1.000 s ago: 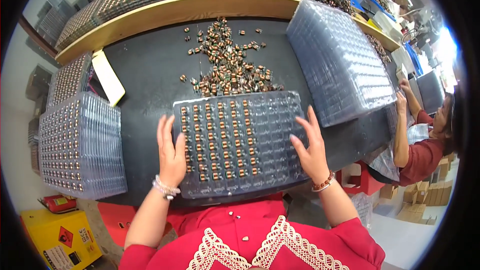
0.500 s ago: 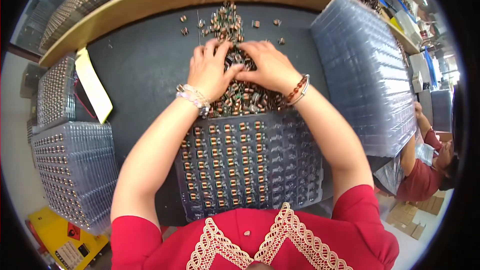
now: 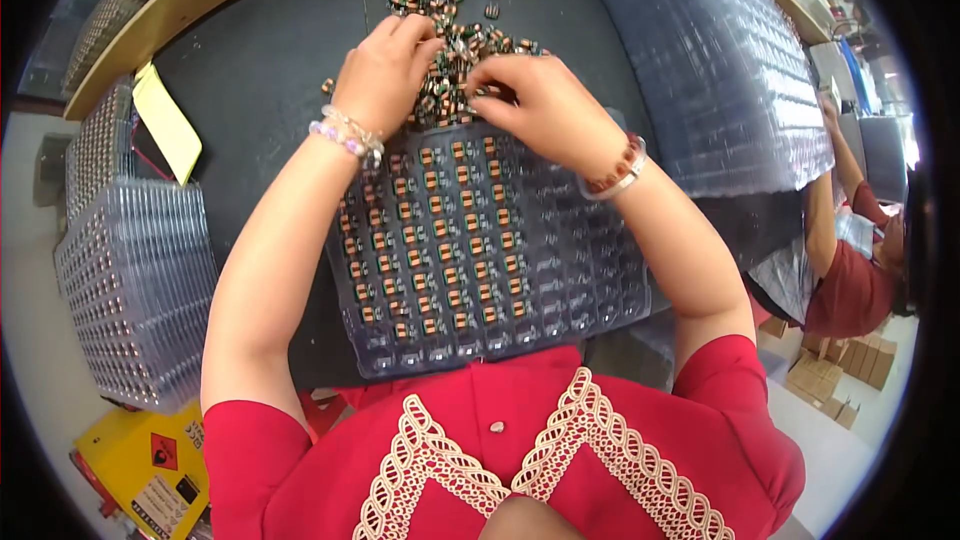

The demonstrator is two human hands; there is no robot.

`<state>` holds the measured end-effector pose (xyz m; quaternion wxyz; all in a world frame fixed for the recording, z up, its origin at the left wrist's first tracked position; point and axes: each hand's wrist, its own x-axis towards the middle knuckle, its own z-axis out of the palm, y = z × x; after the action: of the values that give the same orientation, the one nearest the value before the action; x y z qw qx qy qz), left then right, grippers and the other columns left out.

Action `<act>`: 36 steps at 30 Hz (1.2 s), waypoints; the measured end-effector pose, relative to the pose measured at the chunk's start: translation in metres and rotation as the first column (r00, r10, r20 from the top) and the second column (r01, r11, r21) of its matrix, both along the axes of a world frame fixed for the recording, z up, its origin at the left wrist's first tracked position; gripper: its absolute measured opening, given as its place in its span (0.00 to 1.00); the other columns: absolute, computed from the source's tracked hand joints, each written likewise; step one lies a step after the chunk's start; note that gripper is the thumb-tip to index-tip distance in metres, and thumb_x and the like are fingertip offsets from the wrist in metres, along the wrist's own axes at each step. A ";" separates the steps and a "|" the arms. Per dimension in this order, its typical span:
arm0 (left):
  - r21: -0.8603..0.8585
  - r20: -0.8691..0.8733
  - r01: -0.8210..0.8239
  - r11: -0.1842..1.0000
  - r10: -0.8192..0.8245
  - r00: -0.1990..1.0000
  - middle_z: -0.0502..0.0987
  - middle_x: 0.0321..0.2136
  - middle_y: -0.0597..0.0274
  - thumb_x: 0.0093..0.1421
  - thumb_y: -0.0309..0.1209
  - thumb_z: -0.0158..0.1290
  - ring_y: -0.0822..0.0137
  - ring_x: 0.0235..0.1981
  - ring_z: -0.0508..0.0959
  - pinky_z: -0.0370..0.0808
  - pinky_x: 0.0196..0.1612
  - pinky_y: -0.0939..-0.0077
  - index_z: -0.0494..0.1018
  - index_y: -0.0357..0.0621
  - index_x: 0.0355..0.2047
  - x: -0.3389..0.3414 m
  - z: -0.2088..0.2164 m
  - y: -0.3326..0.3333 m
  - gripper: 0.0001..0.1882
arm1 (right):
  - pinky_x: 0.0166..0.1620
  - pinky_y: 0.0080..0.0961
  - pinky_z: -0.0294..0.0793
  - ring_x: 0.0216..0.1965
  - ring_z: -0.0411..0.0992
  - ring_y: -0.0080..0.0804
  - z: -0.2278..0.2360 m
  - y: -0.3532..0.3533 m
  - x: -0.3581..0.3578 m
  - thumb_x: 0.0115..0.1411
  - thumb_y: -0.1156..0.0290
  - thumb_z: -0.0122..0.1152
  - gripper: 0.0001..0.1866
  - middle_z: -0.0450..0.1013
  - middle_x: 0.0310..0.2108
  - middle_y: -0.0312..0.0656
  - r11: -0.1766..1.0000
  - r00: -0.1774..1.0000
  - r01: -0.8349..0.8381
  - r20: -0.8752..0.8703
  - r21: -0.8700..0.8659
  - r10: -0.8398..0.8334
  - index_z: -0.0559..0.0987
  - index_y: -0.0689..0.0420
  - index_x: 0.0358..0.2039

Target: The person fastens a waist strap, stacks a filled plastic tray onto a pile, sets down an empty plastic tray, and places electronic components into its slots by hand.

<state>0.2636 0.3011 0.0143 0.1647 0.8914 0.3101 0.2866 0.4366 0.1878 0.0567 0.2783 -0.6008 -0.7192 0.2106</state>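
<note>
Both hands are bent over the pile of parts, with the fingers curled downward. I stand in the room and see the left hand (image 3: pixel 385 70) at the left edge of the pile, its thumb and first finger coming close together; whether some part is pinched between them, I cannot tell. Just beside it, across a narrow gap, the right hand (image 3: pixel 555 105) has its thumb below the bent fingers, and its fingertips are blurred, so here also I cannot tell if it pinches something.

Between the two hands, and also beyond them, lie the loose parts (image 3: pixel 435 100), small and copper-coloured. Nearer to the person than the hands is the clear tray (image 3: pixel 465 355), partly under the forearms. Parts sit in its pockets on the left hand's side, while on the right hand's side the pockets show bare plastic.

To the right of the right hand rises a stack of clear trays (image 3: pixel 700 70). Well to the left of the left hand are a yellow card (image 3: pixel 165 125) and, nearer to the person, a filled stack (image 3: pixel 150 280). Far to the right of both hands sits a co-worker (image 3: pixel 850 285).
</note>
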 end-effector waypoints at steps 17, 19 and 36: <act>0.066 0.196 0.117 0.991 -0.128 0.972 0.79 0.31 0.60 0.51 0.30 0.60 0.59 0.35 0.77 0.72 0.38 0.67 0.79 0.45 0.33 -0.043 -0.008 -0.135 0.08 | 0.35 0.29 0.75 0.39 0.73 0.33 -0.019 -0.142 -0.062 0.53 0.70 0.65 0.08 0.73 0.43 0.37 0.892 0.969 -0.020 0.230 0.451 -0.095 0.80 0.49 0.35; -0.081 0.237 0.038 0.996 -0.018 0.971 0.79 0.30 0.60 0.52 0.30 0.61 0.60 0.33 0.77 0.72 0.37 0.69 0.79 0.44 0.31 -0.051 -0.002 -0.143 0.07 | 0.34 0.28 0.73 0.34 0.72 0.32 -0.018 -0.152 -0.061 0.53 0.71 0.65 0.11 0.73 0.40 0.38 0.927 0.983 0.116 0.090 0.356 -0.158 0.81 0.49 0.39; -0.279 0.133 0.045 0.959 -0.007 0.991 0.79 0.29 0.60 0.51 0.26 0.61 0.58 0.36 0.78 0.74 0.40 0.67 0.79 0.41 0.29 -0.097 0.009 -0.252 0.05 | 0.43 0.21 0.76 0.42 0.76 0.30 -0.030 -0.228 -0.057 0.59 0.80 0.58 0.08 0.75 0.44 0.46 0.985 0.906 0.169 -0.392 -0.017 -0.162 0.80 0.65 0.39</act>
<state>0.1664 0.0487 0.0234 0.3134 0.8422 0.3245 0.2954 0.3798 -0.0406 0.0271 0.4385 -0.6029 -0.5971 0.2960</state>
